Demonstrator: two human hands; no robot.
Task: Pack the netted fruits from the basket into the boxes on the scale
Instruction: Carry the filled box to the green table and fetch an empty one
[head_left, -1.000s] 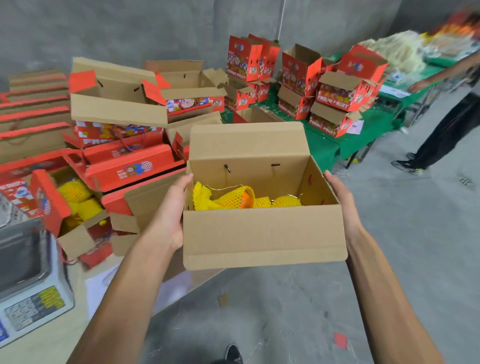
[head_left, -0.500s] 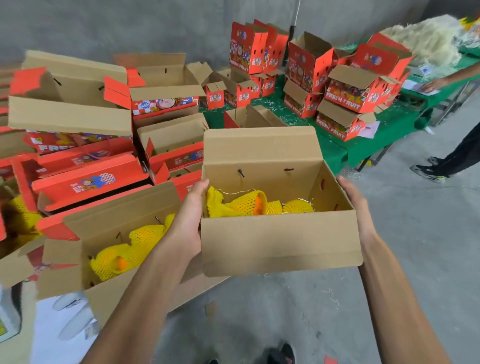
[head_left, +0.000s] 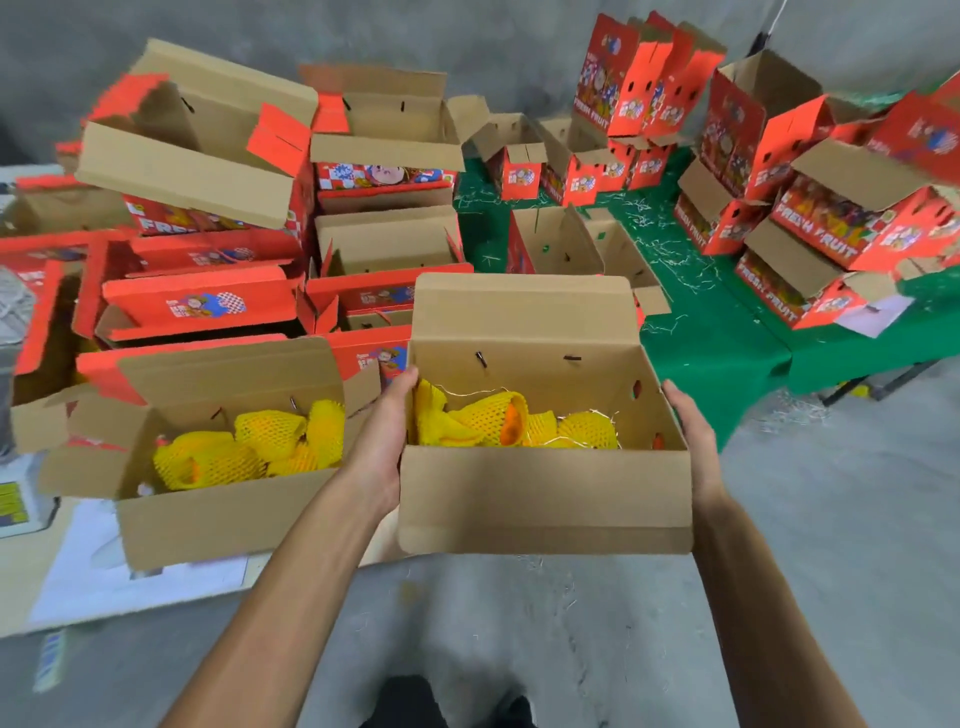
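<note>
Now the left hand (head_left: 382, 441) and right hand (head_left: 693, 441) press flat against the packed box (head_left: 545, 499); with weak pressure it could slip down.

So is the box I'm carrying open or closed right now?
Open. The carried box has its lid flap standing up, and netted fruits show inside.

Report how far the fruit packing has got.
Done: one open box on the left table already holds netted fruits. In hand: left hand and right hand carry a second box with netted fruit inside. Left: many empty red boxes behind; lids unclosed.
</note>
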